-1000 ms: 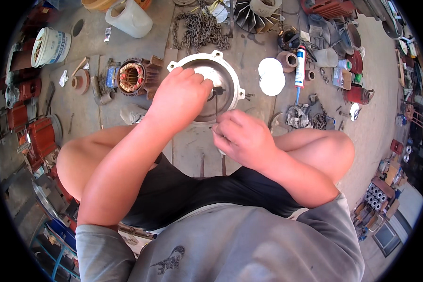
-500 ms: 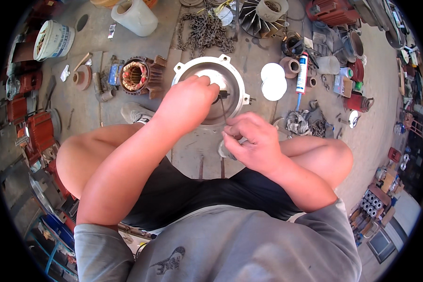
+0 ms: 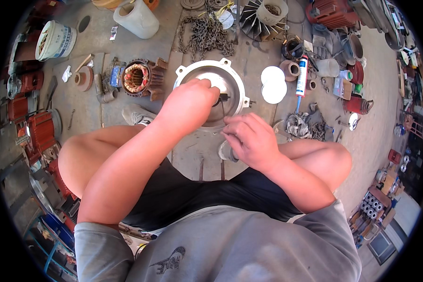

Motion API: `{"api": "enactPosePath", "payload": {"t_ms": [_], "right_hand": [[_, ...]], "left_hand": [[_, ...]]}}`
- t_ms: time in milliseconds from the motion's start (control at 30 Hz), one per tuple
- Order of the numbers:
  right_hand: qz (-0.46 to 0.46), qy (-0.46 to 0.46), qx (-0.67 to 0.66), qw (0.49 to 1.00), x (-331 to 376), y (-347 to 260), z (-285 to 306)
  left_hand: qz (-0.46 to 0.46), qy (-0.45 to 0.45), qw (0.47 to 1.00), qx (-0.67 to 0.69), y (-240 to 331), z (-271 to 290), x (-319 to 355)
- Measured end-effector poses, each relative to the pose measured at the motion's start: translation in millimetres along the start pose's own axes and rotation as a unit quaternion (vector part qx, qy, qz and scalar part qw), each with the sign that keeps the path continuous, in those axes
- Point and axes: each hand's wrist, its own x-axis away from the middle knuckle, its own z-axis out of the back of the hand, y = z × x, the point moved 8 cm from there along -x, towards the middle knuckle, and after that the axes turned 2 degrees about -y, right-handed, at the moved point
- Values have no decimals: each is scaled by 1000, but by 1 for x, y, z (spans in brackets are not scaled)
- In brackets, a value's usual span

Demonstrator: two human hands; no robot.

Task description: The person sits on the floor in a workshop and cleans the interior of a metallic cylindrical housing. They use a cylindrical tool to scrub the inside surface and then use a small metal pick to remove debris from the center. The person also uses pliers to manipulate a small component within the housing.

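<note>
Round metal housing (image 3: 199, 66): resting on the floor (image 3: 188, 155), just beyond the bent knees, open side up, with a pale lugged rim and a shiny interior.
Dark fitting (image 3: 223, 97): seated near the middle of the housing, just right of the left hand's knuckles.
Thin dark rod (image 3: 223, 108): running from the dark fitting toward the housing's near rim, ending close to the right fingertips.
Left hand (image 3: 188, 101): poised over the left part of the housing, back upward, fingers curled in; covering whatever lies beneath, so cannot tell whether gripping anything.
Right hand (image 3: 253, 141): at the housing's near right edge, fingers bent, thumb below; just beside the thin dark rod, cannot tell whether pinching or merely touching.
Wound stator (image 3: 155, 80): left of the housing, in a ribbed brown frame.
Chain heap (image 3: 203, 35): beyond the housing, well within view.
White discs (image 3: 274, 89): right of the housing, two, overlapping.
Sealant cartridge (image 3: 301, 75): farther right of the housing, past the discs, with a blue nozzle.
Grey shoe (image 3: 135, 114): left of the housing, toward the near side.
</note>
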Motion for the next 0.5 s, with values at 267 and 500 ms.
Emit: {"api": "enactPosePath", "payload": {"t_ms": [267,500], "right_hand": [[-4,30,-19,999,5,6,-8],[19,-22,71,997,-13,6,-2]], "left_hand": [[-3,-14,1000,-3,0,-2,0],[8,-10,1000,3,3,-3,0]]}}
